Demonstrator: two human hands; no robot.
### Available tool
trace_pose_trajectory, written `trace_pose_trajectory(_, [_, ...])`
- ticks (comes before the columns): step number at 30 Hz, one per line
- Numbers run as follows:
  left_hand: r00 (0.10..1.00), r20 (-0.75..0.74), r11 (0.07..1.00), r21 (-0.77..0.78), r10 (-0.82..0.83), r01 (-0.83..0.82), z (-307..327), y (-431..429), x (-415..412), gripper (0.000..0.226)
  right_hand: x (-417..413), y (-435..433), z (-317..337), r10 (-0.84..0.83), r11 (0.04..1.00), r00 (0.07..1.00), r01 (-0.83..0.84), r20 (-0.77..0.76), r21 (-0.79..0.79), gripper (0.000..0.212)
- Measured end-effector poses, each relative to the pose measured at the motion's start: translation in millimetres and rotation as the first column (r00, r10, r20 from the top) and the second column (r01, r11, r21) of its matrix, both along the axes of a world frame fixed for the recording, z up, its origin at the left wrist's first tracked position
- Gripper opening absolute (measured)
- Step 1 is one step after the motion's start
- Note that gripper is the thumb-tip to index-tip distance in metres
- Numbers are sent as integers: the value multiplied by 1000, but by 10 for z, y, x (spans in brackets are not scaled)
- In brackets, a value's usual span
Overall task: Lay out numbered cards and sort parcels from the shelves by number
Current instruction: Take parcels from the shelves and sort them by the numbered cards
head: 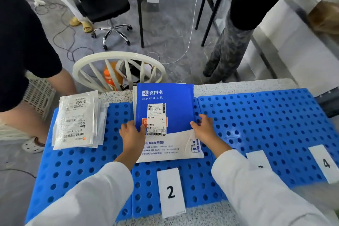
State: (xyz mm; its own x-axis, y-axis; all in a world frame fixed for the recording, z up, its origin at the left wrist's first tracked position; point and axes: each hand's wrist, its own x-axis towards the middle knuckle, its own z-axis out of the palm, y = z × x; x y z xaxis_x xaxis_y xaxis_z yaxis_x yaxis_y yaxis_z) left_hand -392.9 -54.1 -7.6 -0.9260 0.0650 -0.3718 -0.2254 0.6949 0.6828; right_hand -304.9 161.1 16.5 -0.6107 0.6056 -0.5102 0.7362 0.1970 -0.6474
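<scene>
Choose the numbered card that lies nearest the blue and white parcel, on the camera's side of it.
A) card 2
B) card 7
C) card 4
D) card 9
A: the card marked 2 lies just below the blue and white parcel in the head view, in line with it.

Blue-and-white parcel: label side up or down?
Up. The blue-and-white parcel lies flat on the blue perforated mat, shipping label facing the camera; left hand and right hand hold its side edges.
</scene>
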Motion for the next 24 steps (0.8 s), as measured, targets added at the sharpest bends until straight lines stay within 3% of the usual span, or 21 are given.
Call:
trace_pose_trajectory(3, [975, -101, 981, -29, -196, 194, 345, 110, 93, 45, 144, 89, 320, 119, 991, 993, -118, -23, 57, 56])
trace_pose_trajectory(5, [913, -181, 931, -82, -366, 356, 600, 213, 134, 48, 273, 149, 588, 196, 975, 980, -193, -24, 108, 55])
trace_pose_trajectory(9, [729, -242, 768, -234, -640, 596, 1190, 501, 277, 56, 642, 292, 1155, 362, 903, 931, -363, 49, 229, 58])
trace_pose_trajectory(12, [536, -289, 609, -362, -793, 706, 1703, 794, 477, 63, 967, 465, 1588, 404, 852, 910, -411, 91, 326, 64])
trace_pose_trajectory(15, [373, -319, 485, -448, -872, 751, 2185, 1096, 722, 64, 1328, 679, 1991, 404, 790, 904, -421, 138, 445, 65])
trace_pose_trajectory(24, [96, -331, 273, -543, -939, 795, 3169, 2204, 1863, 66, 2878, 1463, 2847, 215, 707, 962, -272, 169, 653, 64])
